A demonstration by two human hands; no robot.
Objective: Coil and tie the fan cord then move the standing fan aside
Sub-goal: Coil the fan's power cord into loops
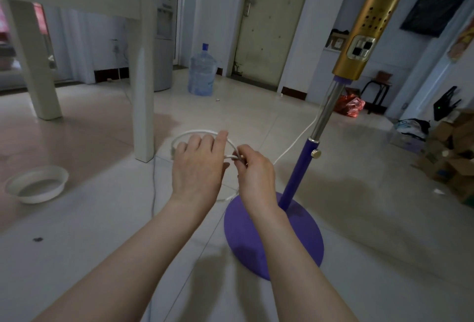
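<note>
Both forearms are reaching mid-frame: left hand (198, 167) is gripping the coiled white cord (195, 133), right hand (252, 171) is pinching its wrap beside the purple fan base (302, 239).

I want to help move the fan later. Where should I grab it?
Grab the purple pole of the fan, below the little brass knob, coming from the side. It is thin, round and stands almost upright, so fingers wrap around it. The round base lies flat.
</note>
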